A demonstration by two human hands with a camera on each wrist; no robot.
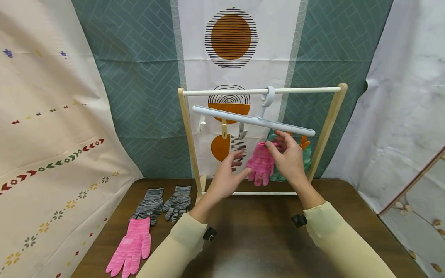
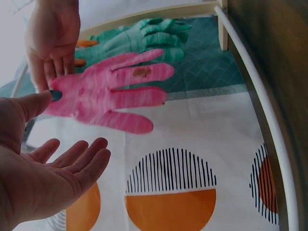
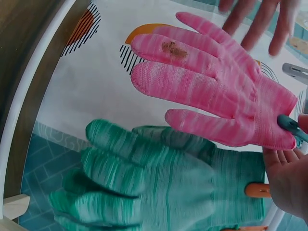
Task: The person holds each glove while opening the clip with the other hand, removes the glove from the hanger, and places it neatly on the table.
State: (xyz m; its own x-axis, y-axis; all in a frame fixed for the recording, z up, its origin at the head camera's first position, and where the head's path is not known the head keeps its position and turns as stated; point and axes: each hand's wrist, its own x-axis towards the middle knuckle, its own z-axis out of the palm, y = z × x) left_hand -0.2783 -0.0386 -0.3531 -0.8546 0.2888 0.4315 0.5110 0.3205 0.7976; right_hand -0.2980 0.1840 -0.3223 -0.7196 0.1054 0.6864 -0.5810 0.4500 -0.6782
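Note:
A pink glove (image 1: 260, 164) (image 2: 115, 91) (image 3: 202, 77) with a brown mark on one finger hangs fingers down below the pale blue hanger (image 1: 253, 119). A dark teal clip (image 2: 56, 95) (image 3: 290, 124) sits at its cuff. My right hand (image 1: 288, 158) (image 2: 54, 38) (image 3: 291, 183) pinches that clip, with fingers behind the cuff. Beside the glove's left side, my left hand (image 1: 227, 175) (image 2: 53, 178) (image 3: 262, 21) is spread and holds nothing. Green gloves (image 2: 139, 41) (image 3: 178, 187) hang behind, held by orange clips (image 1: 304, 143) (image 3: 257, 190).
The hanger hooks over the white bar (image 1: 306, 90) of a wooden rack (image 1: 187, 131) and tilts down to the right. White, yellow (image 1: 224, 129) and grey clips hang on its left half. Grey gloves (image 1: 151, 204) and another pink glove (image 1: 132, 245) lie on the table's left.

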